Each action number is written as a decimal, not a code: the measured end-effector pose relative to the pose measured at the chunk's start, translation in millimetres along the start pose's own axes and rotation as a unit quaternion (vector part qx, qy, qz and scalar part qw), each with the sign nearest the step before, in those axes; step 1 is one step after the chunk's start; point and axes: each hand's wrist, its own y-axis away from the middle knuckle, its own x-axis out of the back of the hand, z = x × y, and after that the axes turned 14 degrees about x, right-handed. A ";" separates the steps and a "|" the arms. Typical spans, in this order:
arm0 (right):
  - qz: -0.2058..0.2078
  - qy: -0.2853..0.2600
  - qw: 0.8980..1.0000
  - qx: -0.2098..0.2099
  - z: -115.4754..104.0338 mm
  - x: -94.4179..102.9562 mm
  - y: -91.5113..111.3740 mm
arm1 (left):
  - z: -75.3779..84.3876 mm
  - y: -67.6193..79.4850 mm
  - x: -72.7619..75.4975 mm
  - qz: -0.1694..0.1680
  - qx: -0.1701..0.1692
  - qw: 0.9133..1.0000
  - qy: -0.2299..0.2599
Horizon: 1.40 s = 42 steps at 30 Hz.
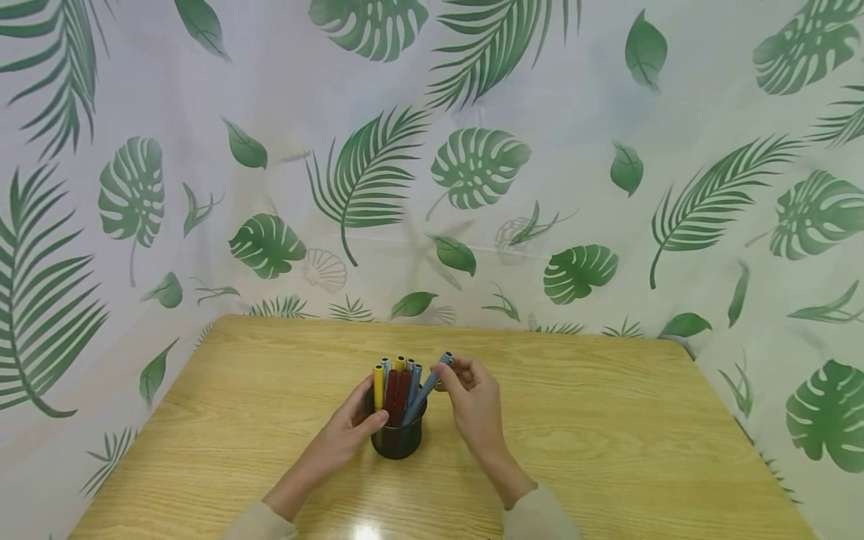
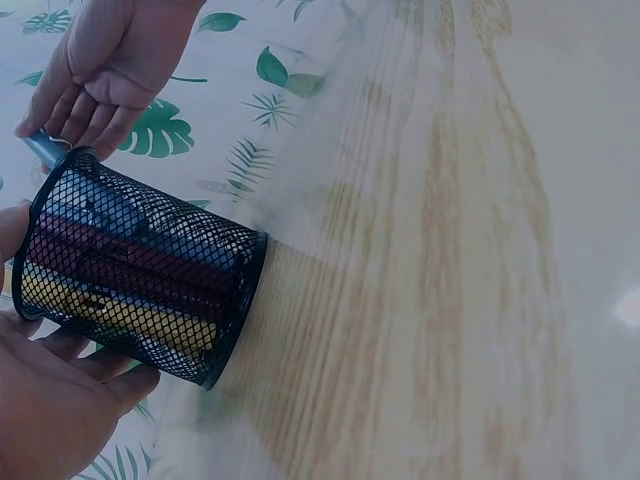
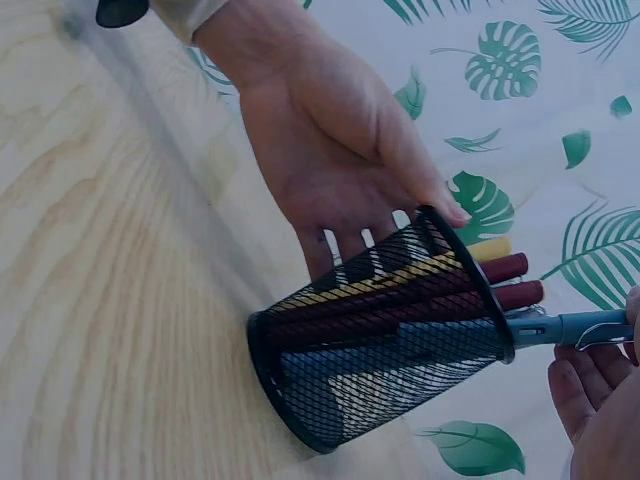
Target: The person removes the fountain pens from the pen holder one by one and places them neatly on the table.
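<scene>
A black mesh pen holder [image 1: 397,444] stands on the table with several pens in it, among them a yellow pen [image 1: 378,386] and a dark red pen [image 1: 391,401]. My left hand [image 1: 349,424] holds the holder from its left side, with the thumb at the rim and fingers behind the mesh, as the right wrist view shows. On the other side, my right hand [image 1: 476,405] pinches the upper end of a blue pen [image 3: 570,328] with a clip. This pen leans out to the right over the rim, its lower part still inside the holder.
The wooden table [image 1: 594,435] spreads around the holder on all sides. Behind it hangs a white cloth [image 1: 580,120] printed with green leaves, which also runs along the left and right edges. Light glares off the table's front.
</scene>
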 end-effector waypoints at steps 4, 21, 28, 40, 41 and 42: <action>0.009 -0.023 1.000 0.014 -0.5 9.1 -4.2 | 0.0 0.3 0.4 0.001 0.005 1.000 -0.004; 0.059 -0.055 0.997 0.011 -1.1 41.3 -16.5 | 2.7 2.1 0.0 0.007 0.011 1.000 -0.006; 0.083 -0.077 0.993 0.010 -3.5 59.7 -21.5 | 0.6 1.7 0.0 0.007 0.006 1.000 -0.009; 0.120 -0.040 0.992 -0.008 -12.7 107.7 -25.5 | -0.9 0.6 -0.3 0.008 0.007 1.000 -0.011; 0.122 -0.035 0.992 -0.011 -13.3 111.8 -25.3 | -0.8 0.8 -0.2 0.008 0.007 1.000 -0.011; 0.124 -0.029 0.992 -0.015 -14.1 115.8 -25.2 | -0.7 0.9 -0.1 0.008 0.007 1.000 -0.011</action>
